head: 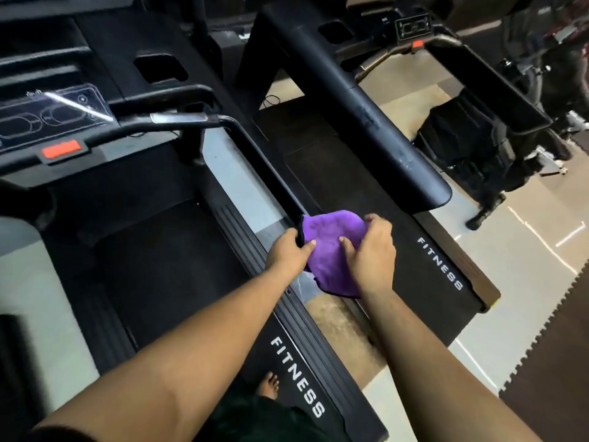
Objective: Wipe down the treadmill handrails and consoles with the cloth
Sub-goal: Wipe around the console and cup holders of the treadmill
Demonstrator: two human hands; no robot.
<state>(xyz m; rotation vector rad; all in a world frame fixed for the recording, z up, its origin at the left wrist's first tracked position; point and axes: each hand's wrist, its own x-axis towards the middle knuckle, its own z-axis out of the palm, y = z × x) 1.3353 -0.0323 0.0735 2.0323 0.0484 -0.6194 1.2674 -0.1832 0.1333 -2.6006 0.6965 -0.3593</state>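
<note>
The step in hand is the wiping of the near treadmill's right handrail [264, 161], at its free end. All positions below are given relative to that handrail.

The purple cloth [328, 247] is draped over the tip of the handrail, covering the end cap and hanging down on the far side from the running belt [165, 260]. The left hand [288, 253] grips the rail end just at the cloth's edge, thumb laid on the fabric and fingers curled round the bar. The right hand [373, 253] holds the cloth from the outer side, fingers bent into the fabric and thumb pressing its top face. Both hands are therefore closed on their loads; neither is spread flat.

Up the handrail from the cloth, the bar runs bare to its bend beside the console [54, 116], which carries a red stop key [62, 149] below its panel. Beyond the handrail, across a strip of floor, stands a second treadmill, its broad rail [376, 122] lying roughly parallel.

Judgement: the task appears to be at an early or middle stage; no surface shows whether it has been wiped. The next move calls for closing the cloth round the bar and drawing it along the rail toward the console, with steady pressure. The left hand would need to release the bar or shift ahead of the stroke.
</note>
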